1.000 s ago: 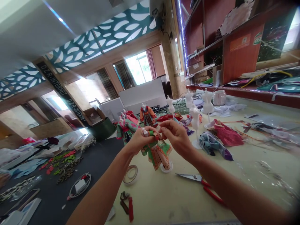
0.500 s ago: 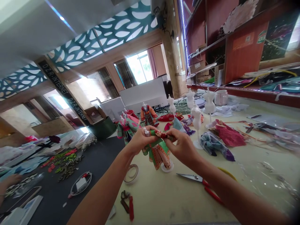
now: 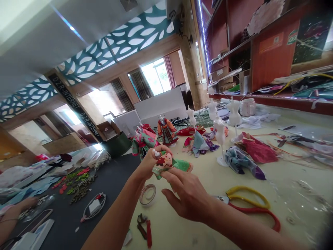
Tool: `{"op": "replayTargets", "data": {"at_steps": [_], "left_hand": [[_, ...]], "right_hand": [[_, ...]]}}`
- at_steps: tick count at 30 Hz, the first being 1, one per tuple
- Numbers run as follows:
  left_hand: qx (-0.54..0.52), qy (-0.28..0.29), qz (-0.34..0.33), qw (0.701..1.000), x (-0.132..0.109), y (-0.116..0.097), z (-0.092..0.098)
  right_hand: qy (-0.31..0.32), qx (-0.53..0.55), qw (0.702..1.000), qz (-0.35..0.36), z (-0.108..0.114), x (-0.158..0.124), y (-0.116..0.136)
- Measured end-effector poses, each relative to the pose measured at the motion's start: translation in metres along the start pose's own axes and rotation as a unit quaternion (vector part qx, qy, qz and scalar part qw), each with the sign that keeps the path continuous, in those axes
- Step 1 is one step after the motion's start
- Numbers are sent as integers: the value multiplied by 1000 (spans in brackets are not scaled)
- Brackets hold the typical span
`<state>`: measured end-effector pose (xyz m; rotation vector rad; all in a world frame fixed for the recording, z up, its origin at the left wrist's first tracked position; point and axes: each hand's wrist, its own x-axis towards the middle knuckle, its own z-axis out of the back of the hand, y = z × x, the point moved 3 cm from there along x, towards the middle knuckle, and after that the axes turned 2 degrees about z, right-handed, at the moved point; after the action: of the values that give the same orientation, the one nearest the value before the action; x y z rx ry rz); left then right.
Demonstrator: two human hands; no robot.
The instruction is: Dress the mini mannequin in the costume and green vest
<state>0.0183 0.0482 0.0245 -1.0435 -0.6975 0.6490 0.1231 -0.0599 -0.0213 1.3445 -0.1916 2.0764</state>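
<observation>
Tilted in front of me is a small dressed mannequin (image 3: 164, 160), in a red-spotted cream top over green cloth. My left hand (image 3: 148, 162) is wrapped round its upper end, where a white knob pokes out. The green skirt (image 3: 183, 166) points to the right. My right hand (image 3: 186, 194) touches the underside of the clothes with its fingers apart, thumb away from the cloth. Below my right forearm and beside it lie scissors (image 3: 243, 198) with yellow and red handles. A tape roll (image 3: 147, 195) rests left of my right hand.
Dressed mannequins (image 3: 167, 132) stand behind my hands, bare white ones (image 3: 220, 133) to the right. Cloth pieces (image 3: 258, 147) lie at the right. Another person's hand (image 3: 28, 203) is at the far left, near a cable (image 3: 97, 208). Ribbons (image 3: 148, 232) lie in front.
The mannequin has turned from upright to lying sideways in my left hand. My right hand has moved down from a pinch on the cloth and its fingers have spread.
</observation>
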Motion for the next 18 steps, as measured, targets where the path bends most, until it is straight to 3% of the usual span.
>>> {"op": "replayTargets", "data": {"at_steps": [3, 6, 11, 15, 18], "left_hand": [[17, -40, -5, 999, -15, 6, 8], [16, -70, -20, 997, -30, 11, 14], [6, -47, -102, 994, -49, 11, 9], [21, -35, -143, 989, -61, 8, 2], [17, -29, -174, 984, -69, 6, -3]], "right_hand": [[-25, 56, 998, -29, -4, -10, -4], [-60, 121, 983, -126, -9, -18, -15], [-93, 213, 941, -244, -13, -18, -22], [-55, 270, 934, -225, -2, -15, -3], [-39, 240, 961, -132, 18, -18, 17]]}}
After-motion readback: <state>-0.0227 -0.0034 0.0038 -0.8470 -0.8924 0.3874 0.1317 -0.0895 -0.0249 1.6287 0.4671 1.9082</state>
